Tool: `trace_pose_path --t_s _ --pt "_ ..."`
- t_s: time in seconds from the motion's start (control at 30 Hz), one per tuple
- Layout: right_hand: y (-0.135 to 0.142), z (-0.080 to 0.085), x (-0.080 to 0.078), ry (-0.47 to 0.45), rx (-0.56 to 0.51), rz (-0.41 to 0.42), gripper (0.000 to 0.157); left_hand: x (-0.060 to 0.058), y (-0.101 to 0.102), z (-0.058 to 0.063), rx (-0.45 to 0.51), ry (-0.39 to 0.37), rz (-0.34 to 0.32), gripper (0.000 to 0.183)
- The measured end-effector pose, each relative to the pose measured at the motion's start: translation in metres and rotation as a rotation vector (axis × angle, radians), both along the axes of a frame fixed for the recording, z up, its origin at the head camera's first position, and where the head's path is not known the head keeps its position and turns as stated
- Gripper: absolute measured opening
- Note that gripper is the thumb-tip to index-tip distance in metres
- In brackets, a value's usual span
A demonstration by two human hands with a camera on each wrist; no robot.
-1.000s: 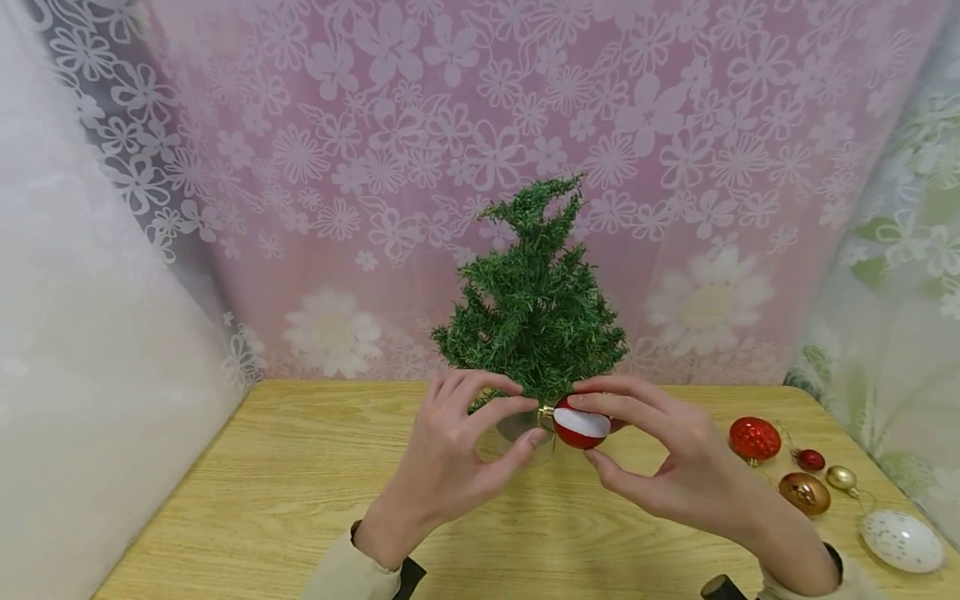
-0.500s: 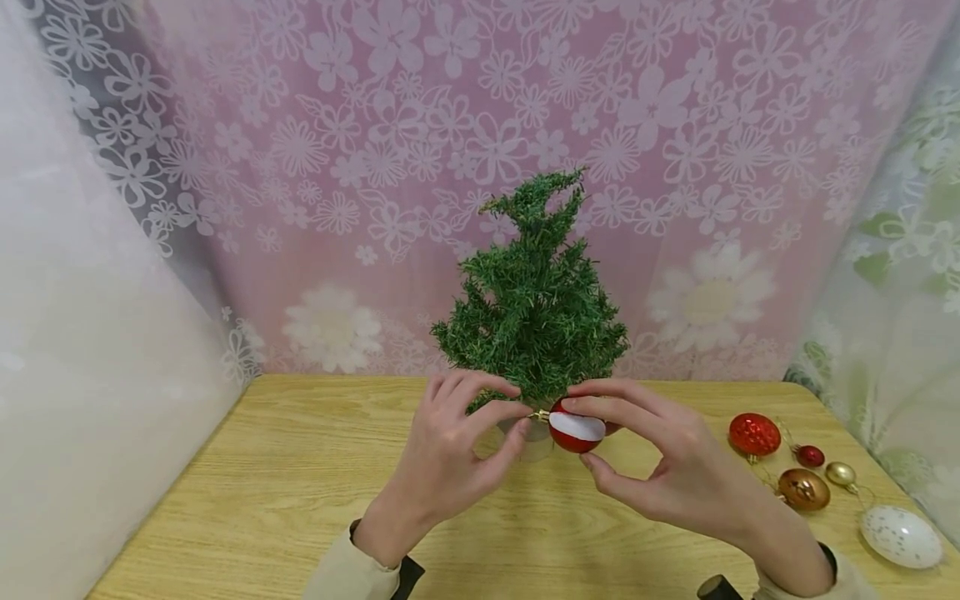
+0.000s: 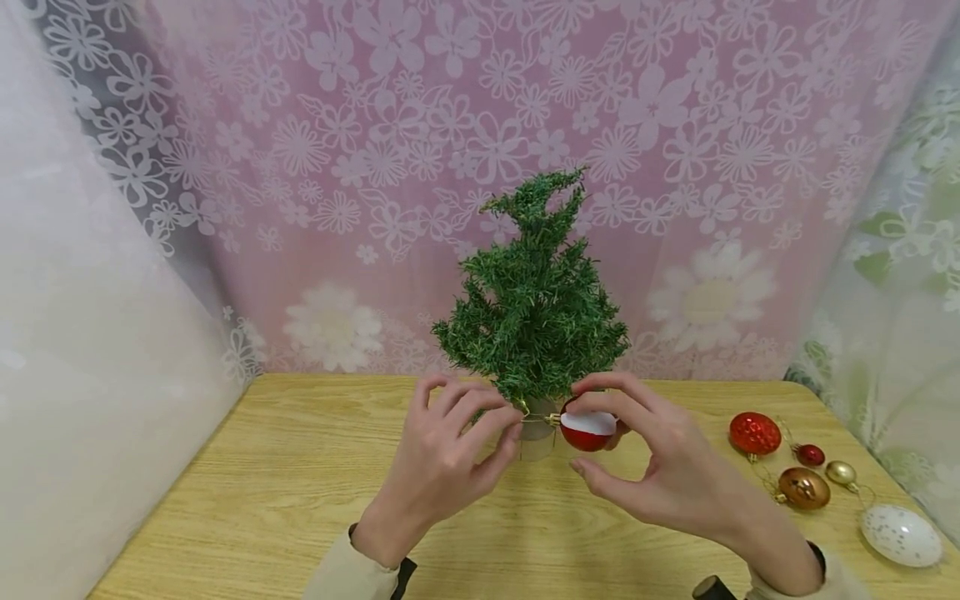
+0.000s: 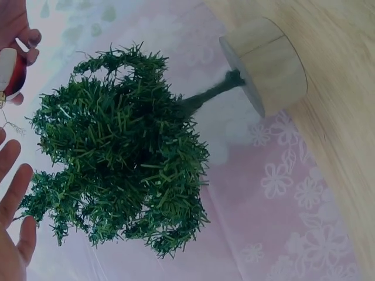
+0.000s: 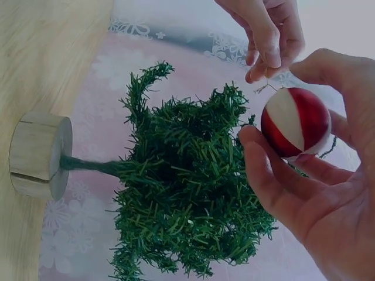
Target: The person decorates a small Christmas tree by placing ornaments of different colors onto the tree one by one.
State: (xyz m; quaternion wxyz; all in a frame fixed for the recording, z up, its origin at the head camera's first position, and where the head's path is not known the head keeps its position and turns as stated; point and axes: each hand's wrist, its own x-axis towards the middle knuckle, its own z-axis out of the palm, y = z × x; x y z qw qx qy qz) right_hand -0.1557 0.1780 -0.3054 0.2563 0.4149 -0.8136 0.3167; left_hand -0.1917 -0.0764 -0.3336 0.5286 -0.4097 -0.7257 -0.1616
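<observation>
Right hand (image 3: 675, 454) grips red-and-white bauble (image 3: 587, 430). Left hand (image 3: 446, 446) pinches its thin cord (image 3: 537, 419). Green tree (image 3: 532, 308) upright on worktop (image 3: 285, 483), just behind both.

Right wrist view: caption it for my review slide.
Right hand holding a red and white bauble, left hand pinching its string, green tree behind.
</observation>
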Motion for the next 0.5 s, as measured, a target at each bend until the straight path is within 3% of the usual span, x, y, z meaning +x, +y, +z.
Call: trace_pose_path --t_s 0.13,0.27,0.5 --pt "-0.0021 -0.0022 -0.0016 -0.005 0.003 -0.026 0.039 0.0018 0.0007 -0.0021 0.009 -0.043 -0.052 0.02" --pt "-0.0038 -0.0036 -0.0026 0.008 0.003 -0.025 0.034 0.0029 0.0012 -0.0038 0.04 -0.098 -0.113 0.02" --pt "-0.0068 -0.0061 -0.0035 0.043 -0.025 0.037 0.024 0.0037 0.0024 -0.0049 0.077 -0.117 -0.153 0.02"
